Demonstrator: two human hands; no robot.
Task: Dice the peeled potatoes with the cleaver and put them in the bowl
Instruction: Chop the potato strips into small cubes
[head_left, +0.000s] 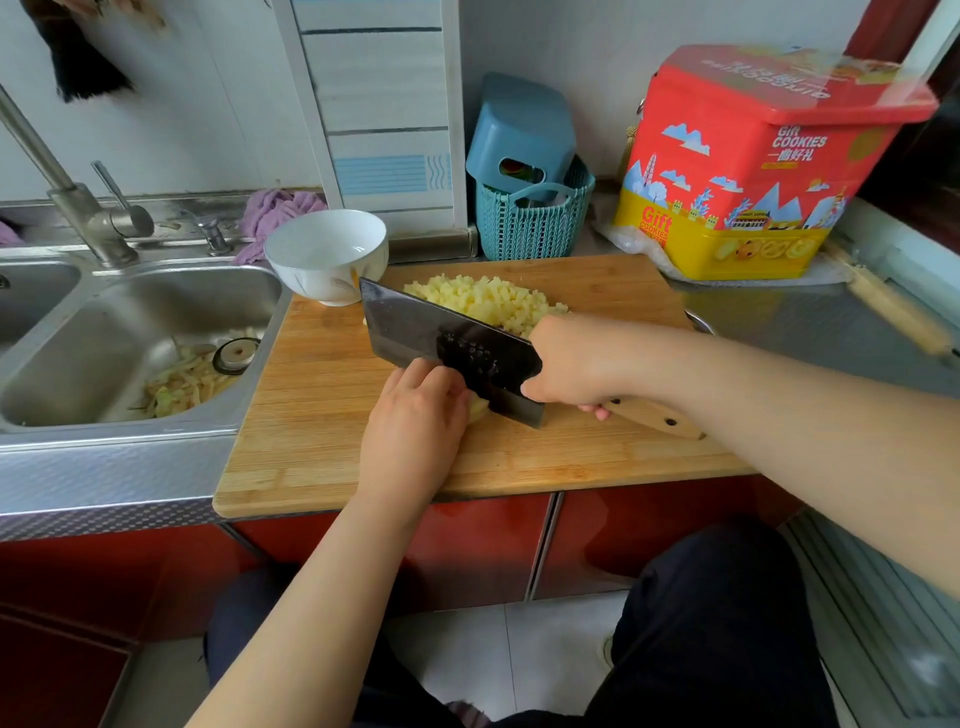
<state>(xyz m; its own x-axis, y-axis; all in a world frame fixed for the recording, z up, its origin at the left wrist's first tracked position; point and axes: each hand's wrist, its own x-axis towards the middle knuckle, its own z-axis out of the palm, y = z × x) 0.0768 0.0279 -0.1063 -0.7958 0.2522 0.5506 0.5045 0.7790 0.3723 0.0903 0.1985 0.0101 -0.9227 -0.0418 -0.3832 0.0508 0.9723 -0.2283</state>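
Bottom of frame: dark trousers (727, 639), pale floor tiles (498, 654), glossy red cabinet doors (467, 540).

Centre: bamboo board (322, 426), rectangular, fine-striped grain, overhanging the counter edge. Left hand (415, 410) knuckles up, fingers curled over a pale potato piece (480, 408), mostly hidden. Right hand (576, 364) wrapped round the wooden cleaver handle, forefinger along the blade. Cleaver (447, 343) dark, broad, flat, edge down on the board just beside the left fingers. Behind the blade, upper centre: heap of small yellow dice (488, 299) on the board. At the board's far left corner: white ceramic bowl (327, 254), round, smooth, upright, nothing seen inside.

Left: steel double sink (156, 312), dull sheen, peelings (182, 384) near the drain. Steel faucet (67, 197) angled above. Purple cloth (270, 213) crumpled on the sink ledge.

Upper centre: teal woven-pattern plastic basket (530, 228) with a blue box (519, 135) tipped into it. Upper right: red-and-yellow cookie tin (748, 171), printed "Gift Cookies", on a plastic sheet. Right edge: wooden rolling pin (883, 306) on the grey metal counter (810, 317). White tiled wall (182, 104) behind.
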